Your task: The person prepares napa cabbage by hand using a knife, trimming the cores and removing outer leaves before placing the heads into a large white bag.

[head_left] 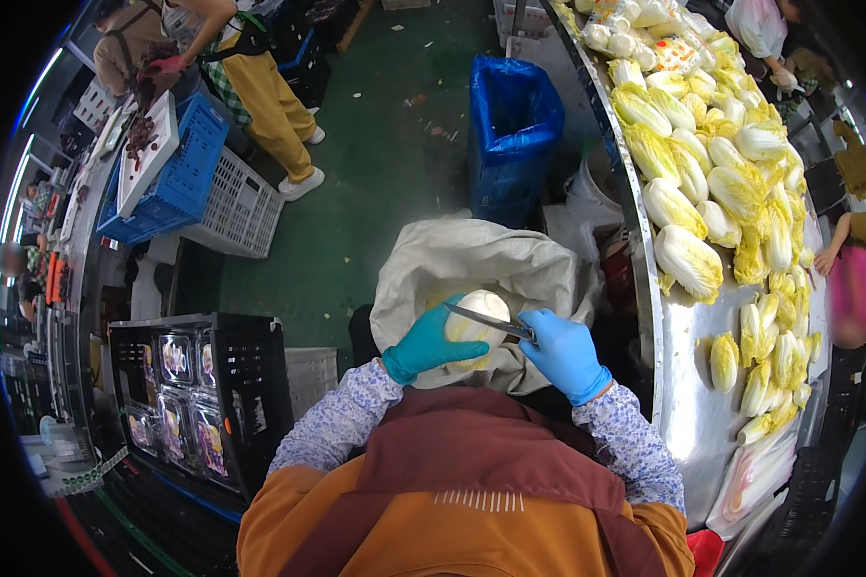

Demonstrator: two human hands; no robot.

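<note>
My left hand (426, 342) in a teal glove grips a pale napa cabbage (481, 318), its base end turned up. My right hand (557, 351) in a light blue glove is closed on a knife (495, 321), whose blade lies across the top of the cabbage. Both hands are over an open white woven sack (409, 260), which hangs open just in front of my body; its bottom is mostly hidden by the cabbage and hands.
A steel table (688, 380) heaped with cabbages (722, 192) runs along my right. A blue-lined bin (513, 149) stands ahead. At left are a black crate (265, 375) of packaged produce and blue crates (188, 173). Co-workers (260, 87) stand on both sides.
</note>
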